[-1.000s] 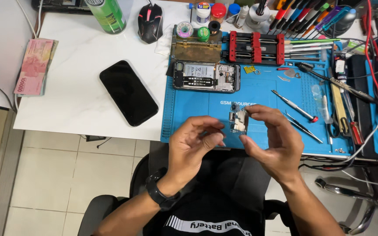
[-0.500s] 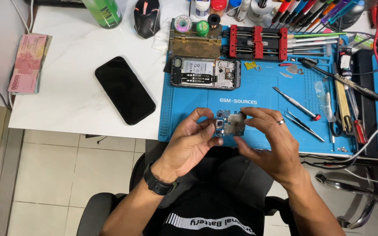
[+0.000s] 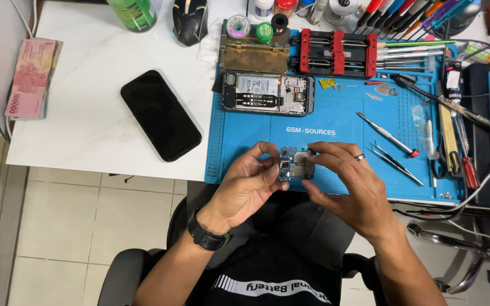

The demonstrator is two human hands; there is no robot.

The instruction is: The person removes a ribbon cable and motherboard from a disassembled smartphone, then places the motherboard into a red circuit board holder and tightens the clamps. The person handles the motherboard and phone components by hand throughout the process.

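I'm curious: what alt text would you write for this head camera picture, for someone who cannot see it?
Seen from above, a left hand and a right hand hold a small circuit board between their fingertips over a blue work mat. An opened phone, tweezers and a screwdriver lie on the mat; a black phone lies on the white table.

Two hands were in view — the left hand (image 3: 249,184) and the right hand (image 3: 351,187) — with one small circuit board (image 3: 295,165) between them. One ring (image 3: 359,157) sat on the right hand, one black wristband (image 3: 206,233) on the left wrist. The desk (image 3: 92,119) carried one blue work mat (image 3: 336,122), one opened phone (image 3: 267,92), one black phone (image 3: 160,115) lying face down, one computer mouse (image 3: 190,20), one green bottle (image 3: 134,12) and one stack of banknotes (image 3: 29,78). Two red-clamped holders (image 3: 336,52) stood side by side — and one pair of tweezers (image 3: 397,161) lay beside one thin screwdriver (image 3: 385,134).
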